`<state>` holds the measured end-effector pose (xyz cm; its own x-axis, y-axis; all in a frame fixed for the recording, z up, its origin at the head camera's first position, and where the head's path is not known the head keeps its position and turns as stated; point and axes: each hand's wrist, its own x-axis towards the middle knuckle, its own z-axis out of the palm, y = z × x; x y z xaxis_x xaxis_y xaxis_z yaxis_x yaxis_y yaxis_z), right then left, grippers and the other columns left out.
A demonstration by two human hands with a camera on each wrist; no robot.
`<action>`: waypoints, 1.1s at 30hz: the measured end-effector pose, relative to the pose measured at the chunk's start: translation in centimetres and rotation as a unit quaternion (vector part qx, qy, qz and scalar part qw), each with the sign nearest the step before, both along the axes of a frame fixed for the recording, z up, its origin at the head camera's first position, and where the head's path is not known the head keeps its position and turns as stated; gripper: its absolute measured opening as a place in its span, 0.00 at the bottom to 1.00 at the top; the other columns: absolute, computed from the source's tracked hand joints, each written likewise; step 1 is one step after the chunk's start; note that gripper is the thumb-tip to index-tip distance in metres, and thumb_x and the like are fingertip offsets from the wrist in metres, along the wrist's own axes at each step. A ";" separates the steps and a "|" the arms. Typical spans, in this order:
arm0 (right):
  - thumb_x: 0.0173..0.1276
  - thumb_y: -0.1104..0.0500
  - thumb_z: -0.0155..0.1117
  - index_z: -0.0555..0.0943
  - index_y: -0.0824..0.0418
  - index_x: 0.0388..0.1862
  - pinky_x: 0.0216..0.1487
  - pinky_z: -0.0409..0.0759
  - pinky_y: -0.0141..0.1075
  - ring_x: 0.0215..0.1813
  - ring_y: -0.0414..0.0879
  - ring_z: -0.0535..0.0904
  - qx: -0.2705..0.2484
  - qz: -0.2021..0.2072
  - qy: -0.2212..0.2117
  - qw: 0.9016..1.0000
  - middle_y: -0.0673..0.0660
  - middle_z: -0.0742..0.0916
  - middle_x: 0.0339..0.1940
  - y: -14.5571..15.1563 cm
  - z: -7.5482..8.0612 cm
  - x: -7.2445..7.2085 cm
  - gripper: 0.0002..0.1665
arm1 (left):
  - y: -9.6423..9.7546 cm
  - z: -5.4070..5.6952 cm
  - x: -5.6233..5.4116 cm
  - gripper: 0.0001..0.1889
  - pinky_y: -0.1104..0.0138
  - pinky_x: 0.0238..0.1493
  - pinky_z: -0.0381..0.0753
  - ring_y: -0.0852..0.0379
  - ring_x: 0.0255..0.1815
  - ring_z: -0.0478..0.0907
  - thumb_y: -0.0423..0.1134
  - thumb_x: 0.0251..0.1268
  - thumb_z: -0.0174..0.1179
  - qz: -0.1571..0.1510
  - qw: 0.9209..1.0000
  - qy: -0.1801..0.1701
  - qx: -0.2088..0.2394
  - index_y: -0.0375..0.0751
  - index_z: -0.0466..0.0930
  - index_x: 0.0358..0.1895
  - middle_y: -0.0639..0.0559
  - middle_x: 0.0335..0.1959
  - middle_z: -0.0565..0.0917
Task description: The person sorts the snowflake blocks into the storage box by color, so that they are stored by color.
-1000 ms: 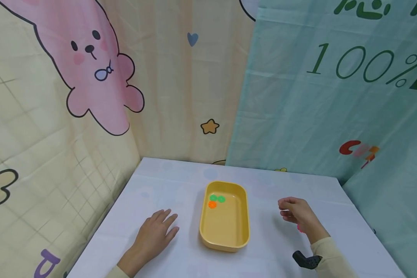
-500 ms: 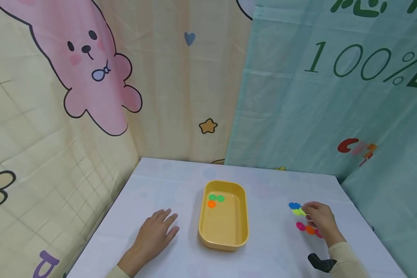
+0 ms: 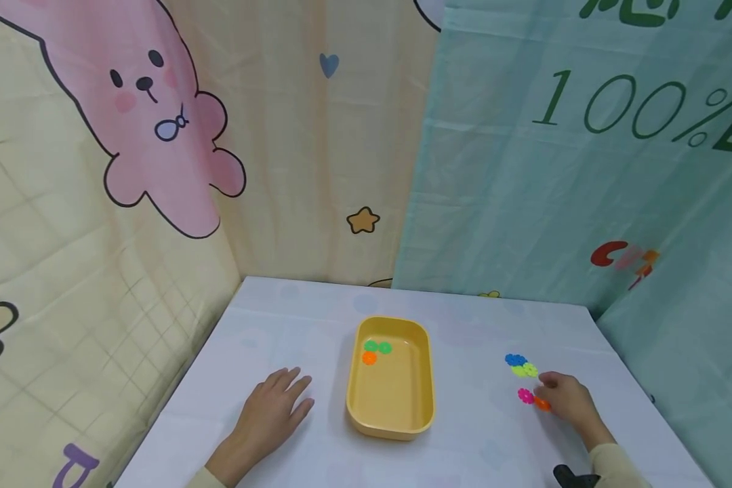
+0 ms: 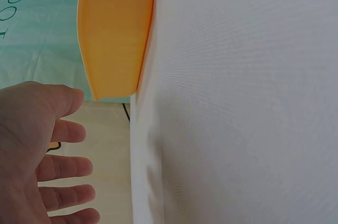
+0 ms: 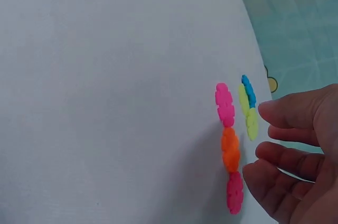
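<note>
At the far left I had the cream curtain (image 3: 293, 135) with its pink bear (image 3: 158, 129). Below it, the left hand (image 3: 272, 415) was over the white table (image 3: 476, 440), its fingers spread and holding nothing; I couldn't tell whether they touched the cloth. Just beyond those fingertips, but apart from them, sat the yellow tray (image 3: 396, 407). In its far left corner lay two green pieces (image 3: 385, 348) and an orange piece (image 3: 369, 358), out of either hand's grasp.

Past the tray, on the table, I saw blue pieces (image 3: 515, 360) next to yellow pieces (image 3: 530, 370), and nearer me a pink piece (image 3: 526, 396) touching a second orange one (image 3: 542, 403). My right wrist view showed another pink one (image 5: 235, 192) ending that row, just beside the fingertips.

The right hand (image 3: 568, 398) was at the right end of these pieces, fingers loosely bent, with a gap between thumb and fingers and nothing gripped. A black object (image 3: 573, 477) showed by its sleeve (image 3: 613, 468), and the teal curtain (image 3: 512, 203) hung behind.
</note>
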<state>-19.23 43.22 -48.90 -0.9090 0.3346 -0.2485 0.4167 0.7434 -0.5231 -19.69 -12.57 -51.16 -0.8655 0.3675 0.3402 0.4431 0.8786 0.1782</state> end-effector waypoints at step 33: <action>0.65 0.69 0.68 0.82 0.75 0.55 0.59 0.76 0.64 0.56 0.73 0.77 0.158 0.105 -0.014 0.982 0.70 0.84 0.46 -0.7 -1.6 0.9 0.19 | -0.2 -0.1 -0.1 0.21 0.46 0.56 0.81 0.41 0.64 0.78 0.52 0.67 0.67 -0.002 1.000 0.007 -0.006 0.45 0.86 0.57 0.45 0.62 0.83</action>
